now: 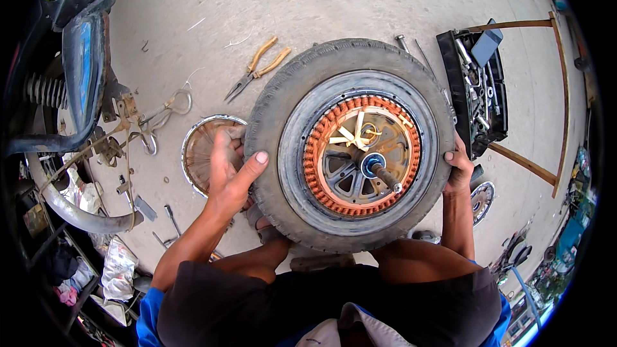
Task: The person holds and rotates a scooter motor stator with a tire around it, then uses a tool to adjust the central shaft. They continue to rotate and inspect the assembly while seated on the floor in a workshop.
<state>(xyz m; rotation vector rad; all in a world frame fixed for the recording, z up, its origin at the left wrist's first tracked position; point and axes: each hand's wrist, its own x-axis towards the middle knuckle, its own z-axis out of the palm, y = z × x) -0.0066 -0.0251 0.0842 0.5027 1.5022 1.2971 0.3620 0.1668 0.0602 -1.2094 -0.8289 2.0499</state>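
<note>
Between my two hands, a hub motor wheel [273,186] with a worn black tyre is held upright or tilted above my knees, its open side facing me. Inside the rim sits a ring of copper windings [315,173]. A threaded axle [387,178] sticks out from the centre, beside pale yellow taped wires [353,133]. My left hand [229,170] grips the tyre's left side, thumb along the sidewall, its other fingers partly hidden. On the right edge my right hand [458,168] wraps round the tyre, with most of its fingers behind it.
A round metal cover [193,154] lies by my left hand, and yellow-handled pliers [260,66] lie beyond it. At right stand a black toolbox [453,71] with a phone [486,46] on it and another disc [483,202]. A scooter [87,77] borders the left.
</note>
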